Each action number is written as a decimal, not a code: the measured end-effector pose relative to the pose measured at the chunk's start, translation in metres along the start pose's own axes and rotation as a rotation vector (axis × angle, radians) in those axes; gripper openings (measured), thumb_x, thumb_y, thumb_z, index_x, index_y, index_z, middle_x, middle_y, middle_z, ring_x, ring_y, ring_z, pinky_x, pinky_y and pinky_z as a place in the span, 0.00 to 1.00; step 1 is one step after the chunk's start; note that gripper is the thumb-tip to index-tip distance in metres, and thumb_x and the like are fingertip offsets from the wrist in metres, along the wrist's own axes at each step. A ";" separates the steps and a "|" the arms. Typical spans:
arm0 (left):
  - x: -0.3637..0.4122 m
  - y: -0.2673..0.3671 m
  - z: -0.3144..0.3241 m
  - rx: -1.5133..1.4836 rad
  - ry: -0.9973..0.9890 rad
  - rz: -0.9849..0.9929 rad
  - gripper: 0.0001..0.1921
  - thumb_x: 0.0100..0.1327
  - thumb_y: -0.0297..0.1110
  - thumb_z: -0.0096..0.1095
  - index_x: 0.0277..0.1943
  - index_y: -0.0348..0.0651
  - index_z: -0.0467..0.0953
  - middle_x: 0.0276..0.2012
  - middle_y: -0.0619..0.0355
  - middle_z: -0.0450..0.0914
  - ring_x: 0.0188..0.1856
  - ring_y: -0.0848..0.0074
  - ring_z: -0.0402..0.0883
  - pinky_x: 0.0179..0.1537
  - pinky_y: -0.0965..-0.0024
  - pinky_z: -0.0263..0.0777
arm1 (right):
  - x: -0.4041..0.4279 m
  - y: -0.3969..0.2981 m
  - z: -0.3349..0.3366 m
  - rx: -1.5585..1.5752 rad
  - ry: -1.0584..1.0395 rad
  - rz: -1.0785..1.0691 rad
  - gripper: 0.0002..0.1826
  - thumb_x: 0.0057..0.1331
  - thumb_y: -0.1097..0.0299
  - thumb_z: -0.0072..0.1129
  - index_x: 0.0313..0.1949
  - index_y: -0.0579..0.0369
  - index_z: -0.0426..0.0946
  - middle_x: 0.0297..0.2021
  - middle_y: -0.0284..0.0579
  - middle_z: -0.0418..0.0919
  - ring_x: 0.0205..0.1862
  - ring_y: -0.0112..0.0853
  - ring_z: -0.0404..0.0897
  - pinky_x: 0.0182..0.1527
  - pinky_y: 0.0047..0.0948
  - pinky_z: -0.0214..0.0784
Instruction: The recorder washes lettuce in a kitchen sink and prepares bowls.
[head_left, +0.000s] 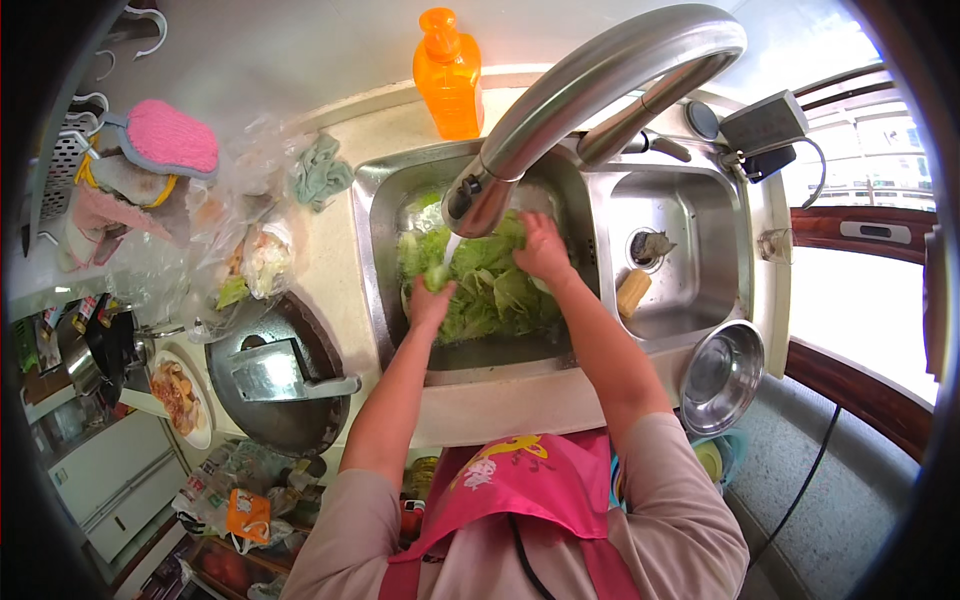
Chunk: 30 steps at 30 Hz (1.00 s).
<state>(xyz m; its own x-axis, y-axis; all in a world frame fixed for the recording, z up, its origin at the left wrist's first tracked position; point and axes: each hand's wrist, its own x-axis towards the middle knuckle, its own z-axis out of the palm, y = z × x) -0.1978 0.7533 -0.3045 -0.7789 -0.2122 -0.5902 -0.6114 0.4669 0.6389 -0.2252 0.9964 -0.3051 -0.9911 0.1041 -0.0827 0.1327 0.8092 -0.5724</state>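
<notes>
Loose green lettuce leaves (487, 289) lie in water in the larger basin of a stainless steel sink (480, 367). At the left of the pile, my left hand (431, 300) grips a pale green lettuce piece (436, 278) under the stream. Water (451, 247) runs from the arched metal faucet (480, 199), whose head hangs over the basin. My right hand (541, 247) rests against the leaves on the right side, its fingertips partly hidden among them. Whether those fingers grip a leaf I cannot tell.
The smaller basin (690, 277) holds a tan cylindrical piece (634, 292). An orange pump bottle (450, 82) stands behind the sink. To the left, a cleaver (281, 371) lies on a dark round board (247, 412). A metal bowl (722, 377) sits at the right front corner.
</notes>
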 end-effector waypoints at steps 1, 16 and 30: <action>-0.003 -0.003 0.007 0.002 0.005 0.005 0.35 0.48 0.40 0.78 0.55 0.35 0.68 0.47 0.41 0.79 0.52 0.54 0.78 0.54 0.58 0.70 | -0.002 -0.004 0.014 0.004 0.005 -0.003 0.26 0.55 0.66 0.61 0.56 0.47 0.73 0.55 0.52 0.74 0.55 0.49 0.73 0.58 0.40 0.67; 0.019 -0.014 -0.014 0.064 -0.398 -0.012 0.28 0.43 0.28 0.75 0.51 0.35 0.75 0.41 0.51 0.83 0.39 0.66 0.82 0.41 0.65 0.75 | -0.026 0.011 -0.017 0.828 -0.752 0.874 0.34 0.59 0.50 0.63 0.61 0.54 0.69 0.58 0.45 0.74 0.59 0.38 0.71 0.59 0.37 0.62; 0.006 -0.023 0.016 0.514 -0.277 0.081 0.42 0.47 0.35 0.76 0.62 0.38 0.58 0.52 0.39 0.76 0.56 0.51 0.76 0.55 0.58 0.70 | -0.038 0.020 0.042 0.560 -0.523 0.467 0.30 0.60 0.60 0.63 0.59 0.63 0.69 0.48 0.53 0.80 0.48 0.44 0.79 0.53 0.37 0.69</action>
<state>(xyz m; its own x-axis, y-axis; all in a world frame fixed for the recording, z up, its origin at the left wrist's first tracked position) -0.1863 0.7550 -0.3309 -0.7126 0.0415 -0.7003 -0.3508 0.8434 0.4070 -0.1841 0.9842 -0.3477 -0.7235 -0.0352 -0.6895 0.6413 0.3355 -0.6900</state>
